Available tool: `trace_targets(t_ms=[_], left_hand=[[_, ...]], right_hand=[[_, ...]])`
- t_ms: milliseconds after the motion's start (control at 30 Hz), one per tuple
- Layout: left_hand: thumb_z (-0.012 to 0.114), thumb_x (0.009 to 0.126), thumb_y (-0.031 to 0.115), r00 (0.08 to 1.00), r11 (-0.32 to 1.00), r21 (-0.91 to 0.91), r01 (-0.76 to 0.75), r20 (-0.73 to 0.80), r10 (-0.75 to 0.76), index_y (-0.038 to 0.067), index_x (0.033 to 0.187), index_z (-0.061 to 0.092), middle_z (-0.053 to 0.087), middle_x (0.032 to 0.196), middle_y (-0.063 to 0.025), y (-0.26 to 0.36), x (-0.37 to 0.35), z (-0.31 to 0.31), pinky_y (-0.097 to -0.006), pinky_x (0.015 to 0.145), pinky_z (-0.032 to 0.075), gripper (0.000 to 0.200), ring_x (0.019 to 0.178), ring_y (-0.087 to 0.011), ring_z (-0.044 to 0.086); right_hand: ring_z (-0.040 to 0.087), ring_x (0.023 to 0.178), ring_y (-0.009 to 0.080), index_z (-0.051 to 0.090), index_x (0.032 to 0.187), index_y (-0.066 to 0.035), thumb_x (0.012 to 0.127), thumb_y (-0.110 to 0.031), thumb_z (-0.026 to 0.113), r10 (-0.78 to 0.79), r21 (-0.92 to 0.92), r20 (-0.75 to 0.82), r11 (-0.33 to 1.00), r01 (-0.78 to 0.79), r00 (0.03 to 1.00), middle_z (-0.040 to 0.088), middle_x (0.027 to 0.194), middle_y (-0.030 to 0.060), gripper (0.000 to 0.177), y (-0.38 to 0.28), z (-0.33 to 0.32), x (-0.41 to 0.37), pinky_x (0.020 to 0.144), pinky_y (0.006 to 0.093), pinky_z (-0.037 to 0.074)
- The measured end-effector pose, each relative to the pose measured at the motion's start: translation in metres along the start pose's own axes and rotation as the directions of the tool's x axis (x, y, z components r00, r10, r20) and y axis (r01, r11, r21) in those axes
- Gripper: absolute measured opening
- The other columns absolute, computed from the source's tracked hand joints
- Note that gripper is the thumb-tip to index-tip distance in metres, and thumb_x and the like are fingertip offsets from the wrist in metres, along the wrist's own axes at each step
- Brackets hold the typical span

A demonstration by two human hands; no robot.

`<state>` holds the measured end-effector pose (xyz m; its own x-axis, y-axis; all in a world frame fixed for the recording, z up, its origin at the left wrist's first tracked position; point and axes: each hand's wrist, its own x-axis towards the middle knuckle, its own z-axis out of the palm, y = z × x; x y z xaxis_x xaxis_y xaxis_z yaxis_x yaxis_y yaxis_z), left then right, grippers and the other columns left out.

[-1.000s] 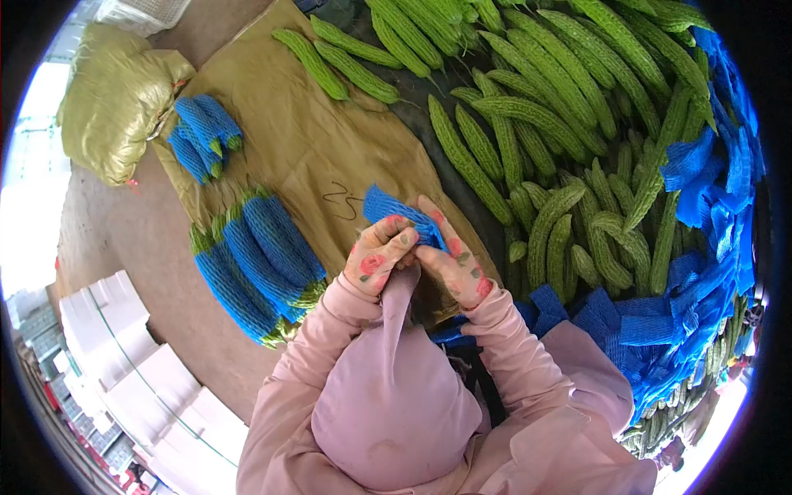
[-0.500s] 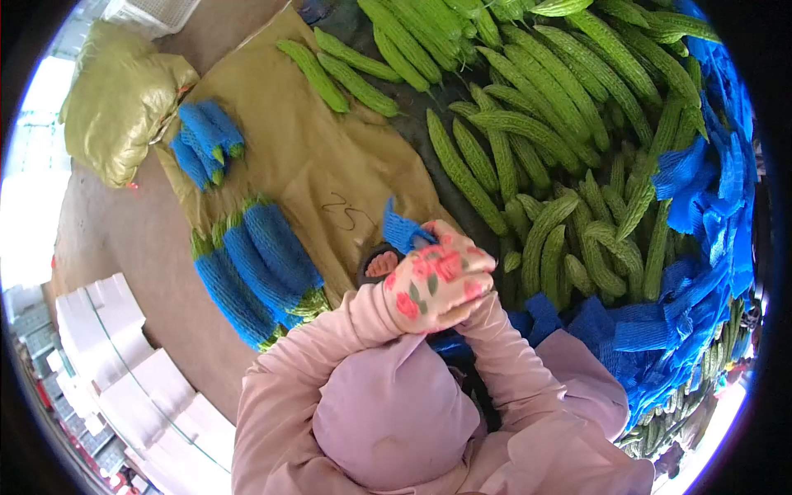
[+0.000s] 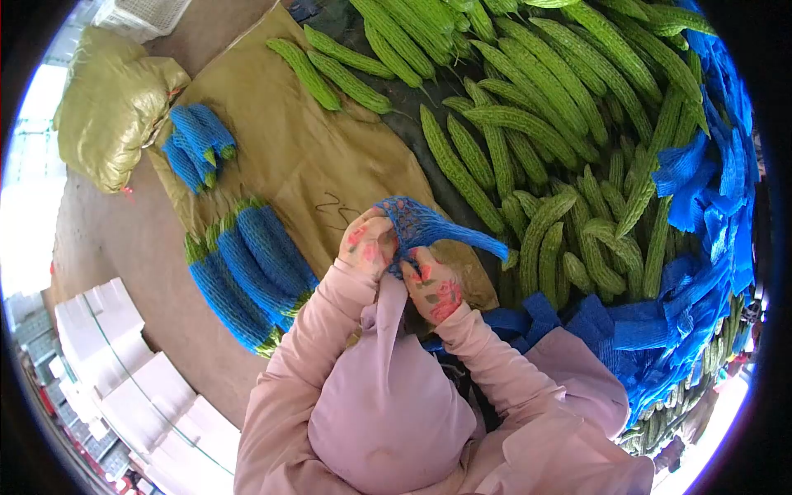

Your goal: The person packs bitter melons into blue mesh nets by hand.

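Note:
A blue mesh sleeve (image 3: 412,224) is stretched open between my two hands, its narrow tail hanging toward the right. My left hand (image 3: 369,243), in a floral-patterned glove, grips the left edge of its mouth. Gloved alike, my right hand (image 3: 435,285) is closed on the lower edge. No vegetable shows inside the sleeve. To the left of my hands, bitter melons in blue mesh sleeves (image 3: 262,243) lie side by side, their green ends poking out. Loose green bitter melons (image 3: 528,124) are heaped on the right, close to the sleeve's tail.
A tan sack (image 3: 313,148) lies flat ahead of me. A smaller sleeved bundle (image 3: 196,144) rests at its far left, near a stuffed tan bag (image 3: 115,107). White boxes (image 3: 124,363) are stacked at lower left. More blue mesh sleeves (image 3: 643,330) are piled along the right.
My hands were together around the bunched blue sleeve. They have moved apart and to the left, and the sleeve is now spread wide between them.

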<state>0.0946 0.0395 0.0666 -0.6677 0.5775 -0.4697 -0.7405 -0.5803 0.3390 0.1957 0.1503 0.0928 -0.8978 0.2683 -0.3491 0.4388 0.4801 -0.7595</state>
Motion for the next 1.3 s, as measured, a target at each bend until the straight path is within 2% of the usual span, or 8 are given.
trace_targets(t_ms=[133, 200, 300, 433, 867, 967, 1133, 1300], left_hand=[[0.044, 0.091, 0.009, 0.993, 0.998, 0.034, -0.045, 0.107, 0.042, -0.006, 0.117, 0.053, 0.061, 0.112, -0.0184, -0.019, -0.001, -0.022, -0.042, 0.093, 0.046, 0.032, 0.108, -0.0304, 0.057], [0.049, 0.09, 0.015, 0.92, 0.126, 0.919, -0.373, 0.349, 0.177, -0.002, 0.113, 0.057, 0.062, 0.11, -0.0168, -0.021, -0.01, -0.034, -0.0402, 0.092, 0.045, 0.03, 0.105, -0.0286, 0.058], [0.055, 0.085, 0.015, 0.872, -0.219, 0.855, -0.47, 0.488, 0.036, -0.001, 0.103, 0.059, 0.061, 0.101, -0.0203, -0.02, -0.001, -0.022, -0.0437, 0.085, 0.047, 0.024, 0.097, -0.0376, 0.059], [0.061, 0.084, 0.017, 0.866, 0.028, 0.874, -0.484, 0.484, -0.123, 0.0, 0.116, 0.058, 0.059, 0.12, -0.0157, 0.002, 0.032, -0.013, -0.0381, 0.097, 0.042, 0.036, 0.112, -0.0305, 0.056], [0.058, 0.086, 0.014, 0.997, 0.979, 0.189, -0.077, 0.035, 0.072, 0.003, 0.118, 0.058, 0.057, 0.122, -0.0178, -0.008, 0.012, -0.009, -0.0392, 0.1, 0.041, 0.034, 0.116, -0.0329, 0.053], [0.057, 0.086, 0.013, 0.979, 0.881, 0.427, -0.206, 0.092, 0.184, 0.003, 0.118, 0.058, 0.057, 0.123, -0.0183, 0.004, 0.006, -0.008, -0.0394, 0.1, 0.041, 0.033, 0.117, -0.0335, 0.053], [0.056, 0.087, 0.012, 0.735, -0.119, 0.811, -0.573, 0.573, 0.364, 0.004, 0.119, 0.058, 0.056, 0.124, -0.0191, 0.024, 0.018, -0.006, -0.0398, 0.101, 0.04, 0.033, 0.118, -0.0344, 0.052], [0.055, 0.089, 0.012, 0.716, -0.259, 0.839, -0.478, 0.543, 0.439, 0.003, 0.124, 0.055, 0.052, 0.131, -0.0186, 0.022, 0.012, -0.019, -0.0384, 0.106, 0.036, 0.037, 0.125, -0.0338, 0.047]], right_hand=[[0.06, 0.081, 0.025, 0.057, 0.099, -0.004, 0.089, -0.014, 0.057, -0.104, 0.301, -0.103, 0.945, 0.13, 0.989, 0.061, 0.087, 0.0111, 0.014, 0.01, -0.004, 0.007, 0.071, 0.0347, 0.048], [0.053, 0.08, 0.0099, 0.058, 0.095, -0.003, 0.091, -0.009, 0.055, 0.137, 0.84, 0.041, 0.531, -0.109, 0.99, 0.057, 0.084, 0.0012, 0.008, -0.024, -0.032, 0.013, 0.072, 0.024, 0.044], [0.055, 0.078, 0.0105, 0.059, 0.093, -0.003, 0.088, -0.008, 0.058, -0.06, 0.743, 0.042, 0.669, 0.009, 0.997, 0.06, 0.083, 0.0025, 0.007, -0.039, -0.033, 0.006, 0.071, 0.025, 0.046], [0.057, 0.071, 0.0113, 0.062, 0.094, -0.003, 0.085, -0.012, 0.064, -0.33, 0.286, 0.119, 0.915, 0.286, 0.936, 0.063, 0.079, 0.0075, 0.013, -0.036, -0.027, -0.001, 0.065, 0.0282, 0.047], [0.05, 0.078, 0.0052, 0.06, 0.091, -0.003, 0.083, -0.009, 0.065, -0.2, 0.758, 0.339, 0.636, -0.141, 0.919, 0.057, 0.087, -0.0025, 0.011, -0.055, -0.017, 0.001, 0.07, 0.0218, 0.041], [0.05, 0.077, 0.0045, 0.059, 0.09, -0.005, 0.082, -0.008, 0.067, -0.264, 0.79, 0.356, 0.598, -0.138, 0.897, 0.056, 0.085, -0.0036, 0.011, -0.056, -0.01, 0.001, 0.069, 0.0216, 0.041], [0.048, 0.075, 0.0053, 0.057, 0.087, -0.007, 0.084, -0.013, 0.066, -0.198, 0.728, 0.492, 0.628, -0.275, 0.848, 0.052, 0.078, -0.0057, 0.012, -0.039, 0.01, 0.001, 0.069, 0.0222, 0.038], [0.05, 0.078, 0.0087, 0.057, 0.085, -0.005, 0.088, -0.02, 0.061, -0.172, 0.63, 0.533, 0.734, -0.253, 0.828, 0.054, 0.079, -0.0029, 0.015, -0.034, 0.014, 0.004, 0.078, 0.025, 0.038]])
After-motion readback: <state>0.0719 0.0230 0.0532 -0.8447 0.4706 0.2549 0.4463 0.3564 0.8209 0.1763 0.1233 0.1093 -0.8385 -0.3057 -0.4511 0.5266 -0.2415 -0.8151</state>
